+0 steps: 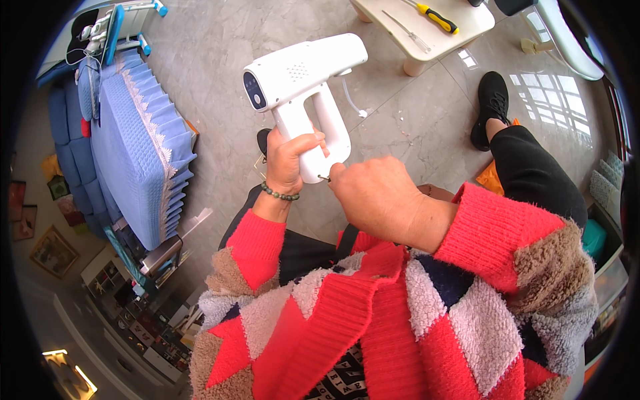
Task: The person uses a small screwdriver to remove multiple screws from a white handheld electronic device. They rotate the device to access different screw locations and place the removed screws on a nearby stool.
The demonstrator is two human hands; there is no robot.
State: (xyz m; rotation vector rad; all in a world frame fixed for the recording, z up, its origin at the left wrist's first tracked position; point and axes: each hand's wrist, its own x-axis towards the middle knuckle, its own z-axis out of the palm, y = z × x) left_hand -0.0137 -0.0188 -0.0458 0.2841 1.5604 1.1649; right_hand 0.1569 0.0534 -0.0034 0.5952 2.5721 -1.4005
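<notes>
A white spray gun [313, 63] with a closed-loop handle is held up in front of me, its nozzle end toward the upper right. A dark oval control panel shows on its back end. My left hand [288, 157] is wrapped round the handle near its base. Against the bottom of the handle, my right hand [377, 197] is closed, with the fingertips hidden behind the knuckles. A small dark bit pokes out between that hand and the handle; its kind cannot be made out. From beneath the barrel hangs a thin white tube [350, 100].
A low cream table [460, 20] at the top bears a yellow-and-black screwdriver [437, 19] and a thin metal tool [407, 31]. To the left stands a bed-like seat with a frilled blue cover [127, 147]. Orange material [492, 177] lies beside my right leg on the grey tiled floor.
</notes>
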